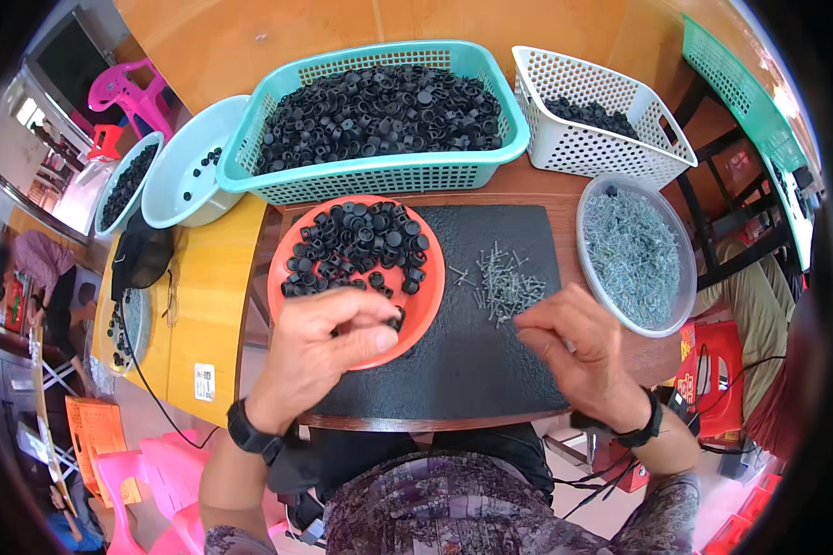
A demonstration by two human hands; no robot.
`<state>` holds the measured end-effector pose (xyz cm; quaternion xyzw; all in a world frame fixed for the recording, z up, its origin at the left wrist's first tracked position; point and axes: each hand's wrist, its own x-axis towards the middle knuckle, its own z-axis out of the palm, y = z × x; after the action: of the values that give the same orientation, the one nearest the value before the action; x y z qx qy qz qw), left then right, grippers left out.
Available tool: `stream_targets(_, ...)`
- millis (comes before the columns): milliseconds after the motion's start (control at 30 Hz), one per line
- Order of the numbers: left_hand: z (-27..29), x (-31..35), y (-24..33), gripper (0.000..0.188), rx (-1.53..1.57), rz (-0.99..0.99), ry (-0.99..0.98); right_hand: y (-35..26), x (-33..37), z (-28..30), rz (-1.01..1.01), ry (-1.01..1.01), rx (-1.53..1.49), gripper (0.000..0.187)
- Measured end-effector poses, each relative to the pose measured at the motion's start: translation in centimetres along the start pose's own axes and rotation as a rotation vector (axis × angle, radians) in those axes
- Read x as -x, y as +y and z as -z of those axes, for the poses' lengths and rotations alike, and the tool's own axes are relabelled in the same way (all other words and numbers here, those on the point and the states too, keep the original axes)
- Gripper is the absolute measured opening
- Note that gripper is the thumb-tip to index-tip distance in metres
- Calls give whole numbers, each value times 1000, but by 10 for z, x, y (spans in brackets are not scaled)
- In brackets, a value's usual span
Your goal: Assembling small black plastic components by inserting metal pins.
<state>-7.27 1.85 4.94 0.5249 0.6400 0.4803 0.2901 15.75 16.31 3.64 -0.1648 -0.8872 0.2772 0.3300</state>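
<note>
My left hand (329, 347) is closed over the near rim of a red bowl (438, 305), with a small black plastic cap (396, 319) pinched at its fingertips. Many more black caps (366, 236) fill the bowl, mostly toward its far side. To the right, my right hand (578, 347) has thumb and forefinger drawn together at the near edge of a loose pile of silvery screws (509, 285). What lies between those fingertips, if anything, is too small to make out. The pile rests on a black mat (472, 379).
A teal basket (379, 176) heaped with black parts stands behind the bowl. Right of it are a white basket (592, 157) and a clear tub (683, 305) of screws. Light-blue basins (180, 199) stand left, above a black cable (143, 370) on the yellow tabletop (208, 305).
</note>
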Motion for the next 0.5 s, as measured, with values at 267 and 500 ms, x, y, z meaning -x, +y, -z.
stream_targets(267, -34, 36, 9, 24, 819, 289, 12, -45, -2, -33, -16, 102, -385, 27)
stream_targets(500, -56, 48, 1, 27, 1075, 333, 48, -47, 4, -41, 62, 102, -369, 28)
